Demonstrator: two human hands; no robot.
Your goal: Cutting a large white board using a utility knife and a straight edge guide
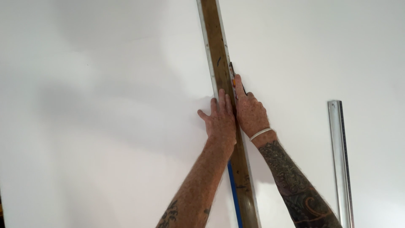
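White sheet (105, 105); hands (221, 122) press straightedge (217, 50).

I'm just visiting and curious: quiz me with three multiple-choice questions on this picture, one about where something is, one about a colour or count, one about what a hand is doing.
1. Where does the loose silver metal ruler lie?
A. right of both hands
B. under the left hand
C. left of the long wooden straightedge

2. What colour is the band on the right wrist?
A. red
B. white
C. black

3. How is the left hand placed?
A. lifted in the air
B. closed around a cup
C. pressed flat on the long brown wooden straightedge

Answers:
1 A: the ruler lies apart on the white sheet, near the right edge.
2 B: a white wristband circles the wrist behind the right hand.
3 C: the palm and spread fingers rest on the straightedge.
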